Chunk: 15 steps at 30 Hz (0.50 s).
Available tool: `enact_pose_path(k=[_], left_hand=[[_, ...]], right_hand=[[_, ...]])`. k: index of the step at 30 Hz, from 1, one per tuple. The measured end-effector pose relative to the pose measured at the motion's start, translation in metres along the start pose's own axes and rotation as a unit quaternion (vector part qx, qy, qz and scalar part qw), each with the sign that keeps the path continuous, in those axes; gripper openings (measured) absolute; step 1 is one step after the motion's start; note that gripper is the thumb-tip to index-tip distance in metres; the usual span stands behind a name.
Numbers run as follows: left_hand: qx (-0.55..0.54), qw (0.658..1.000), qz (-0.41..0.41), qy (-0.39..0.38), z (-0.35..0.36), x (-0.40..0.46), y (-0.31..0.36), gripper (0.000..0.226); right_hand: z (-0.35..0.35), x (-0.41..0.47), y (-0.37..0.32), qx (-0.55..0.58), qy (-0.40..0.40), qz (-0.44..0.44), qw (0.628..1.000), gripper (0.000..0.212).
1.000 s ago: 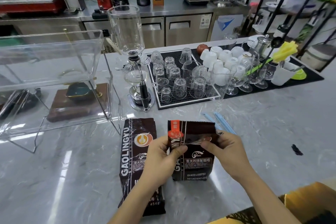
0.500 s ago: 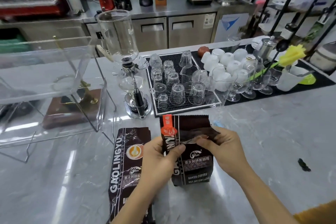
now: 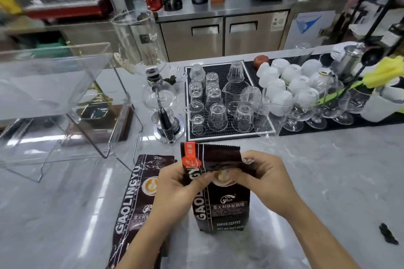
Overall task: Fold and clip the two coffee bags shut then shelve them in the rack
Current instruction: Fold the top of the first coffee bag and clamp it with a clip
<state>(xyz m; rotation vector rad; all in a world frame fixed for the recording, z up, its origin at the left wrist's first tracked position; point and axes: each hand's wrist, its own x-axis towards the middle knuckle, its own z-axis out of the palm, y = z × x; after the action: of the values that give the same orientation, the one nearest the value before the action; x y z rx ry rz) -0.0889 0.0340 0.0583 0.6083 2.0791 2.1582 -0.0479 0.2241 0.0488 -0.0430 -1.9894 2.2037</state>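
Both hands are clamped on the upper part of the standing bag (image 3: 220, 203), which rests upright on the table (image 3: 328, 170) directly under them. The left hand (image 3: 175, 183) pinches the bag's left edge just below its orange label, thumb in front; the right hand (image 3: 262, 177) grips the right side, fingers wrapped round the crumpled top corner. Held from both sides like this, the mouth of the bag is kept flat and steady, which looks like the set-up for rolling the top down; the flap above the hands stands up and no fold is finished yet. Standing it on its base probably keeps the contents settled low, so the empty top creases cleanly. The second bag (image 3: 140, 199) lies flat on the table just left of the left hand, partly under that forearm, waiting its turn with its top unfolded. I can see no clip in either hand or near them. The clear rack (image 3: 65, 85) stands well off beyond the left hand, open-fronted towards the person, an easy reach for shelving once both bags are closed.
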Motion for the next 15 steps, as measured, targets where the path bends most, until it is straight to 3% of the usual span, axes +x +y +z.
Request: enact_pose_path(k=[4, 10, 13, 15], left_hand=[[-0.024, 1.0, -0.008, -0.011, -0.004, 0.005, 0.0, 0.014], [-0.032, 0.999, -0.016, 0.0, -0.007, 0.011, -0.006, 0.012], [-0.043, 0.999, -0.028, -0.003, -0.011, 0.017, -0.013, 0.016], [-0.07, 0.996, -0.049, -0.012, -0.014, 0.022, -0.019, 0.028]], right_hand=[[0.0, 0.004, -0.004, 0.004, -0.017, -0.009, 1.0, 0.032], [-0.002, 0.015, 0.006, 0.009, -0.03, 0.023, 0.999, 0.02], [-0.003, 0.02, 0.003, 0.002, -0.042, 0.023, 0.999, 0.012], [-0.005, 0.023, 0.003, 0.004, -0.047, 0.023, 0.999, 0.018]])
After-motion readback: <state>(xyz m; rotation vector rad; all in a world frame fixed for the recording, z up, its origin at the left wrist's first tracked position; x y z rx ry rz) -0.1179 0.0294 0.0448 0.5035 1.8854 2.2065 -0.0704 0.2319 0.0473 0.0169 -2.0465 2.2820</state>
